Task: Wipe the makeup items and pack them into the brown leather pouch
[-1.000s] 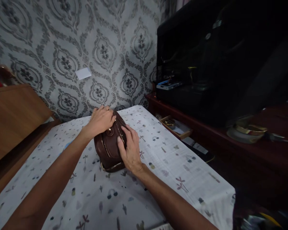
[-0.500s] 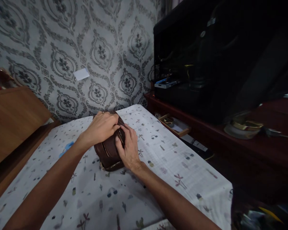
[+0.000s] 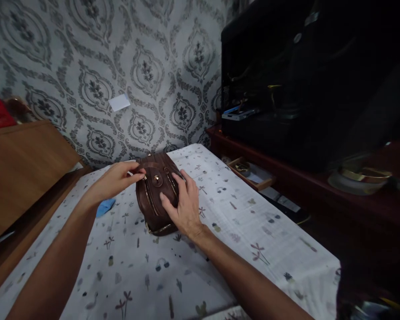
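A small dark brown leather bag [image 3: 155, 191] with gold zips and a gold stud lies on a table covered by a white cloth with small prints [image 3: 220, 249]. My right hand [image 3: 184, 205] rests against the bag's right side, fingers curved around it and holding it steady. My left hand [image 3: 116, 178] is at the bag's upper left corner, its fingertips pinched on something small at the zip there, too small to name.
A blue object [image 3: 105, 207] lies on the cloth left of the bag. A wooden board [image 3: 23, 164] slopes at the left. A dark red cabinet [image 3: 286, 186] with a black box [image 3: 286, 80] and a gold-rimmed dish [image 3: 362, 178] stands on the right. Patterned wallpaper is behind.
My left hand has come off the top of the bag and moved to its upper left corner, uncovering the front with its gold stud. My right hand stays on the right side.
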A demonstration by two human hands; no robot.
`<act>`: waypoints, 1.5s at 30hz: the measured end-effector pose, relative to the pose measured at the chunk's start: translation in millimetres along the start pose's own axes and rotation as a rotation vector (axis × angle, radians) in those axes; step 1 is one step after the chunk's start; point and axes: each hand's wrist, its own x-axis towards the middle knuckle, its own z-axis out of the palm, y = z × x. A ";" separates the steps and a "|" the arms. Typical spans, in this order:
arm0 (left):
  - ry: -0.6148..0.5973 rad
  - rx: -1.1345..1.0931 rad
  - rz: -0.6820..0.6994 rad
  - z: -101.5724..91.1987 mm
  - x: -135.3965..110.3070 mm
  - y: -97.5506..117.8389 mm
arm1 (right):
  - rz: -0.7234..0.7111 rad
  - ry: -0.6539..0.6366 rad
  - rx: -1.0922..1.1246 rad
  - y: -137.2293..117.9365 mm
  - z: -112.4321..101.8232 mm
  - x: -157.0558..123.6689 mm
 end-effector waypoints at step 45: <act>0.422 0.102 0.012 63.7 -6.0 41.3 | 0.194 0.131 0.241 1.0 1.2 1.2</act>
